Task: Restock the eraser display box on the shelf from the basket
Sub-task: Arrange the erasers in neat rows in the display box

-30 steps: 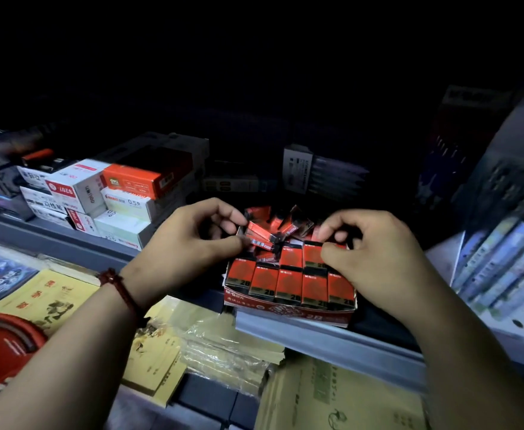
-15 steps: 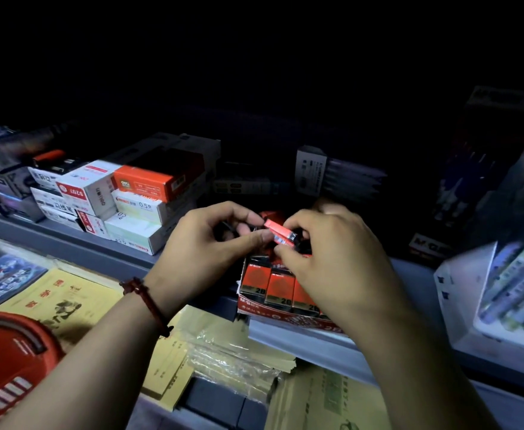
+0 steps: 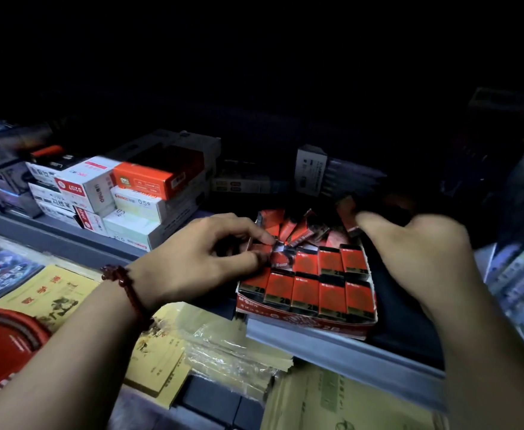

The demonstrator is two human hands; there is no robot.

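The red eraser display box [image 3: 304,321] sits at the front edge of the grey shelf [image 3: 332,352]. Its front rows hold neat red-and-black erasers [image 3: 304,290]; several loose ones [image 3: 298,228] lie tumbled at the back. My left hand [image 3: 198,259] rests at the box's left side and pinches one eraser [image 3: 265,248] between thumb and fingers. My right hand [image 3: 409,252], blurred, is at the box's back right corner and holds up another eraser [image 3: 347,212]. The red basket [image 3: 3,346] shows at the lower left.
Stacked white and orange stationery boxes [image 3: 136,193] stand on the shelf left of the display box. Dark pen packs [image 3: 322,172] stand behind it. Yellow notebooks [image 3: 46,293] and plastic-wrapped packs [image 3: 232,346] lie on the lower shelf. Hanging pen packs [image 3: 521,274] are at the right.
My hands were together over the box on one eraser. The right hand has swung to the back right with an eraser; the left has dropped to the box's left side.
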